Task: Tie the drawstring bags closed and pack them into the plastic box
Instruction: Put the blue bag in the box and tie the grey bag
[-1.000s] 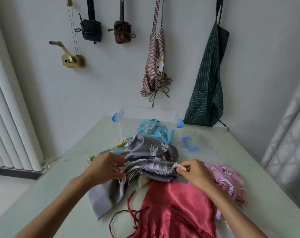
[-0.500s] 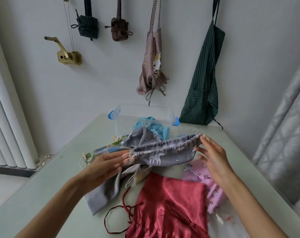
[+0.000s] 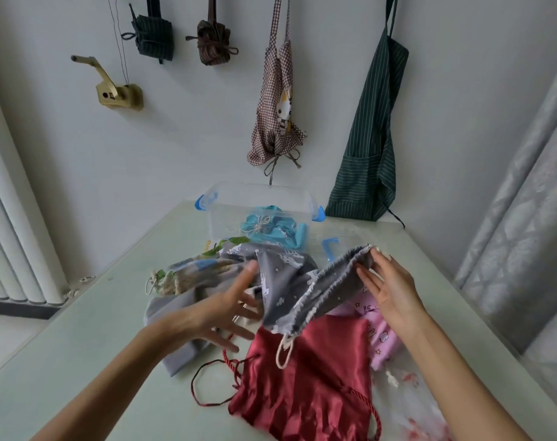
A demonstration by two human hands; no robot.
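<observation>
Grey printed drawstring bag [image 3: 290,281]: lifted off the surface [image 3: 95,329] at centre, mouth hem stretched from its 1 o'clock corner down to 6 o'clock, white cord loop [image 3: 285,350] dangling there. Thin cotton by the look, light, limp, likely to slump; best taken at the gathered hem or the cord ends. Right hand [image 3: 388,288] at 3 o'clock, pinching the upper hem corner. Left hand [image 3: 220,310] at 9 o'clock, fingers spread, gripping nothing. Red satin bag [image 3: 309,386] beneath at 6 o'clock, probably slippery. Pink bag [image 3: 379,338] at 4 o'clock. Plastic box [image 3: 261,202] at 12 o'clock, one tied blue bag [image 3: 271,230] inside.
</observation>
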